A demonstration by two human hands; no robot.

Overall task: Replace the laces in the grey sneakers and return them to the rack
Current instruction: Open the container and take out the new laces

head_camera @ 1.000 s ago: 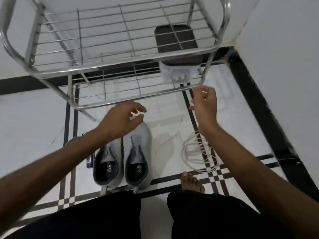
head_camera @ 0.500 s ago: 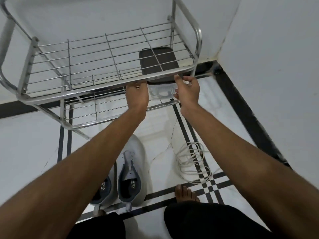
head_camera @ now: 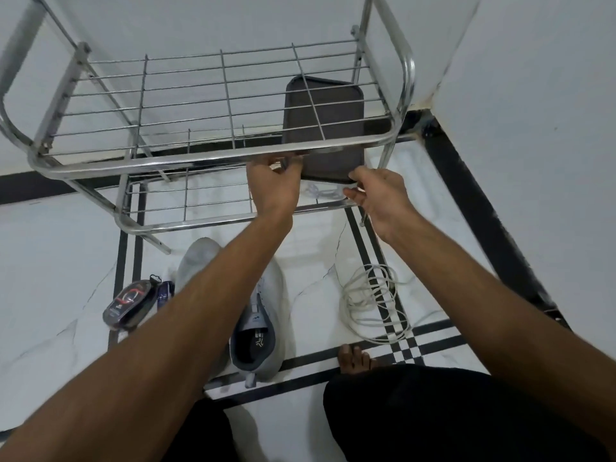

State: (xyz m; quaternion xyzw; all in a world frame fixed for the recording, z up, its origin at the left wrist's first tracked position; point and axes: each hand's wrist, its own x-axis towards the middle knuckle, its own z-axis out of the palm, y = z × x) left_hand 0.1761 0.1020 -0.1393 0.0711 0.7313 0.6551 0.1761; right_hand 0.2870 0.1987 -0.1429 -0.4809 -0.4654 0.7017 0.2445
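Two grey sneakers stand side by side on the floor with no laces in them; the right one (head_camera: 263, 315) shows fully, while my left forearm hides most of the left one (head_camera: 196, 261). A chrome wire rack (head_camera: 206, 158) stands against the wall. On its lower shelf sits a clear container with a dark lid (head_camera: 328, 135). My left hand (head_camera: 273, 185) grips the container's front left edge. My right hand (head_camera: 380, 195) holds its front right corner, fingers curled at the lid. A heap of loose white laces (head_camera: 373, 305) lies on the floor to the right of the sneakers.
Two packets, one dark with a red coil (head_camera: 130, 306) and one blue (head_camera: 165, 293), lie left of the sneakers. My bare foot (head_camera: 355, 358) rests near the lace heap. White walls meet in a corner behind and to the right of the rack.
Both hands rose from above the sneakers to the rack's lower shelf and took hold of the lidded container. The camera moved closer to the rack.
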